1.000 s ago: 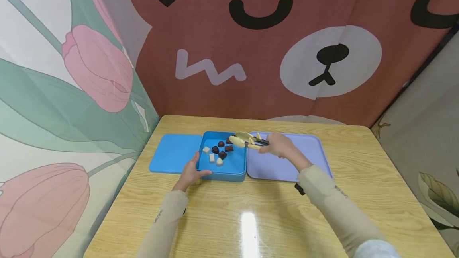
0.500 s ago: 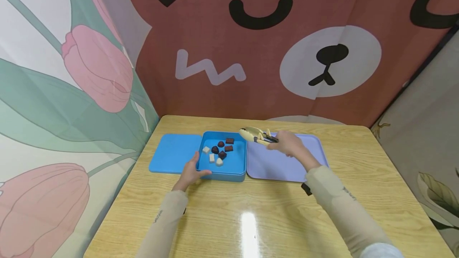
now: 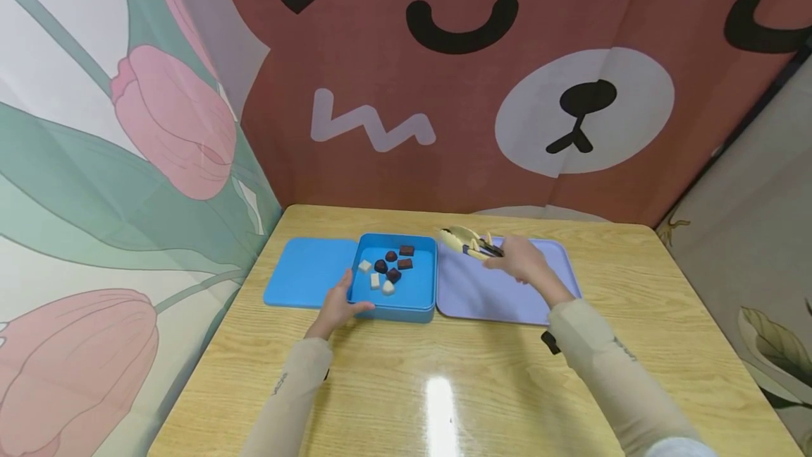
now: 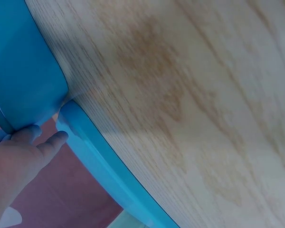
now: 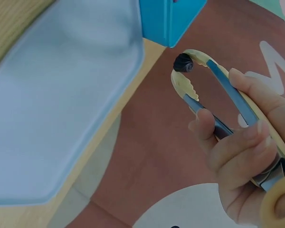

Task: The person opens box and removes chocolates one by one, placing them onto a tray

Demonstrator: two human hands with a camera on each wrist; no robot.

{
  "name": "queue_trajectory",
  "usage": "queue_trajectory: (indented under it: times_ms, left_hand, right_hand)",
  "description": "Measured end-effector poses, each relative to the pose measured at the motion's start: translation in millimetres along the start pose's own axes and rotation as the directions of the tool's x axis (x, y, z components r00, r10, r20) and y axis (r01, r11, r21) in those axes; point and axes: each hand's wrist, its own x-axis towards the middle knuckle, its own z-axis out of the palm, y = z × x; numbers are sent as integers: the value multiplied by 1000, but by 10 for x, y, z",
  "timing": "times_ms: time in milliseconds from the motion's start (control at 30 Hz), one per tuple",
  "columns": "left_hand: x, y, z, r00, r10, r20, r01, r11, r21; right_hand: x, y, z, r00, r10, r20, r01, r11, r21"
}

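My left hand [image 3: 337, 307] rests at the near left corner of a blue box [image 3: 395, 314], thumb along its front and fingers along its left side; the left wrist view shows the fingertips [image 4: 61, 136] close beside the box's wall. Several dark chocolates [image 3: 394, 275] and a few white ones [image 3: 388, 288] lie inside. My right hand [image 3: 517, 259] grips cream-and-metal tongs [image 3: 472, 242] above the far left part of a lavender tray [image 3: 495, 298]. In the right wrist view, the tongs' tips pinch a dark, ridged chocolate [image 5: 182, 62].
A flat blue lid [image 3: 311, 272] lies on the wooden table [image 3: 380, 386], left of the box. The tray sits right beside the box on its other side. Behind the table's far edge hangs a brown bear-print cloth [image 3: 469, 125].
My right hand has carried the tongs rightward from over the box to over the tray, uncovering the box's far right corner. My left hand has stayed at the box.
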Motion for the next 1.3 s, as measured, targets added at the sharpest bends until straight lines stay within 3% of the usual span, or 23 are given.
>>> queue_trajectory:
  times_ms: [333, 600, 1300]
  left_hand:
    - [0, 3, -7, 1000, -16, 2, 16, 1000, 1]
    - [-16, 5, -18, 1000, 26, -5, -26, 1000, -16]
    - [-6, -29, 5, 1000, 22, -14, -22, 1000, -5]
  right_hand:
    - [81, 97, 121, 999, 38, -30, -41, 996, -79]
    - [110, 146, 220, 998, 61, -34, -64, 992, -105]
    - [219, 269, 478, 994, 45, -97, -61, 985, -161]
